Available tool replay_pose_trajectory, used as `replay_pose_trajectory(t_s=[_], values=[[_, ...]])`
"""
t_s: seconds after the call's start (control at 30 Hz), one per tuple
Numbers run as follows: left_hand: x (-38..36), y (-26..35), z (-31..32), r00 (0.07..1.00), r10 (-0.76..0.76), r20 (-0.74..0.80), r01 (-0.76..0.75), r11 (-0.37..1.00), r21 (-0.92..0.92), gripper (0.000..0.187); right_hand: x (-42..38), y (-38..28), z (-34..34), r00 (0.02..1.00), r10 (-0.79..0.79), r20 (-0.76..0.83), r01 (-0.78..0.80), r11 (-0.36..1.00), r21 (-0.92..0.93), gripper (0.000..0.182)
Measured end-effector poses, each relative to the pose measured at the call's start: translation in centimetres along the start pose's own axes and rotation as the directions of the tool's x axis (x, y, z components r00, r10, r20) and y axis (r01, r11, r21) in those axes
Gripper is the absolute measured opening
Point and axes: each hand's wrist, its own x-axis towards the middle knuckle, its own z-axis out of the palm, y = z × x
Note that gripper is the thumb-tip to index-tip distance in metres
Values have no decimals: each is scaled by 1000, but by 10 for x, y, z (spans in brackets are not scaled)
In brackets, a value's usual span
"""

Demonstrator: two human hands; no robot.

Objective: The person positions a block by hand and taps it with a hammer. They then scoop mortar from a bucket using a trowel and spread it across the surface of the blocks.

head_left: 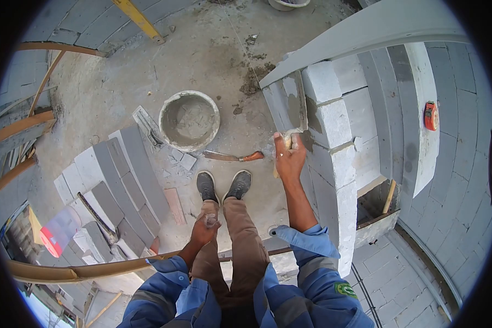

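My right hand (290, 156) is closed around the handle of a trowel (302, 104), at the side of the block wall (333, 123). The trowel's blade lies along the wall face, where wet grey mortar is smeared. Low by my left thigh, my left hand (204, 228) has its fingers curled in, dusty and pale at the tips. Whatever it may hold cannot be made out. On the floor ahead stands a round bucket (164, 123) with grey mortar inside. A long blade with a wooden handle (251, 157) lies between the bucket and my shoes.
Stacked grey blocks (112, 177) stand at the left, with a pink-lidded clear container (60, 229) beside them. A notched metal tool (146, 124) lies by the bucket. A red tape measure (431, 116) rests on the right ledge. A yellow post (139, 21) stands at the back.
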Motion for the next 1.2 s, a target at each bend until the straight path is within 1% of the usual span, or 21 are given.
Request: replay_pose_trajectory(t_s=[0.1,0.2,0.27,0.3,0.37,0.4,0.47,0.5,0.57,0.67,0.7,0.77,0.8,0.83,0.9,0.93,1.0,1.03,1.1,1.13,1.2], values=[[1,-7,2,1000,19,-6,-19,1000,0,43,-2,-13,-4,1000,-11,-3,11,1000,25,23],[0,-12,3,999,29,-21,-28,1000,14,41,-9,-26,-13,999,46,23,-47,998,36,23],[-1,-12,2,999,34,-26,-33,999,19,41,-10,-19,-16,993,-118,-28,118,993,0,21],[-1,-11,1,1000,23,-14,-23,1000,-10,42,-14,-19,-17,993,-118,-27,118,993,-2,21],[0,-11,-1,1000,10,-3,-11,999,-39,43,-21,-18,-18,954,-276,-115,277,961,-7,20],[-1,-11,-2,1000,24,-1,-24,1000,-18,44,-21,-18,-18,955,-274,-113,275,961,-7,20],[-2,-15,0,999,37,6,-37,999,9,45,-22,-16,-21,984,-175,-27,175,984,-21,19],[-1,-17,1,999,29,13,-30,999,21,47,-18,-13,-22,984,-172,-32,172,985,-21,19],[-2,-20,1,1000,15,14,-16,999,41,48,-3,-4,-20,996,-27,88,34,996,-80,18],[-2,-24,-1,1000,-4,23,3,999,51,50,7,5,-23,999,-1,47,3,999,-44,16],[-1,-27,-1,999,23,31,-24,999,43,51,-1,9,-22,999,9,45,-8,999,-38,16],[1,-26,-5,998,53,37,-54,998,31,53,-18,18,-21,957,-229,-178,253,960,122,14],[0,-22,-6,999,18,39,-20,998,51,54,-18,20,-23,938,-274,-211,313,933,179,12],[-2,-18,-6,999,-17,44,14,997,73,55,-16,22,-24,939,-272,-210,310,934,177,12],[-1,-23,-5,999,-8,51,3,996,93,56,-8,20,-25,896,-436,-80,426,897,-117,13],[0,-25,-4,999,2,50,-7,994,108,56,-4,18,-24,896,-437,-84,427,897,-116,13],[-1,-21,-3,999,-18,41,15,998,68,55,-1,14,-16,995,-104,12,104,993,-55,16],[-2,-20,-2,999,-38,36,37,999,27,54,-4,22,-13,995,-99,13,99,994,-48,16],[-1,-18,1,999,-19,35,17,999,42,52,-13,49,-6,970,-243,-8,239,958,-160,18],[-1,-18,4,999,6,41,-8,999,50,50,-18,61,-1,972,-234,-4,230,960,-159,18],[1,-16,11,998,-14,62,14,1000,0,49,-27,82,11,957,-223,186,275,904,-328,19]])
